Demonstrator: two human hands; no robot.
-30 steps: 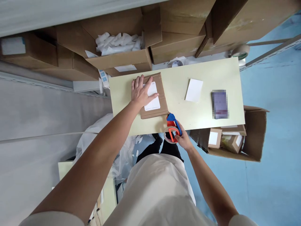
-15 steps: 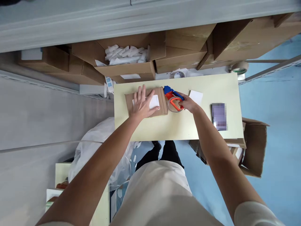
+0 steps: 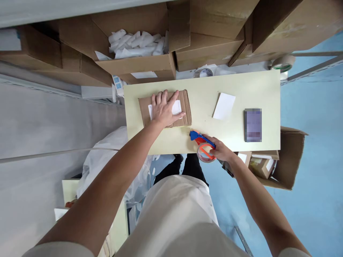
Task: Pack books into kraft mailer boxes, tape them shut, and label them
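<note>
Beneath my left hand [image 3: 164, 110] lies a flat brown cardboard box [image 3: 184, 107] with a white label [image 3: 177, 107]; the fingers are spread on its top. My right hand [image 3: 220, 149] grips a blue and orange tape dispenser [image 3: 201, 138] fitted with a roll of clear tape. The dispenser is near the table's front edge, to the right of the box and apart from it. Part of its handle is hidden by my fingers.
On the pale table [image 3: 166, 144] are a white paper pad [image 3: 224, 106] and a dark-edged, blurred rectangular item [image 3: 253, 125]. Behind stands an open carton [image 3: 136, 65] of white rolled pieces. A cardboard box [image 3: 291, 157] with parcels stands at the right; a plastic bag [image 3: 107, 142] is at the left.
My right hand has drawn the tape dispenser from the box's right edge toward the table's front edge. My left hand stays on the box. The view has shifted slightly.
</note>
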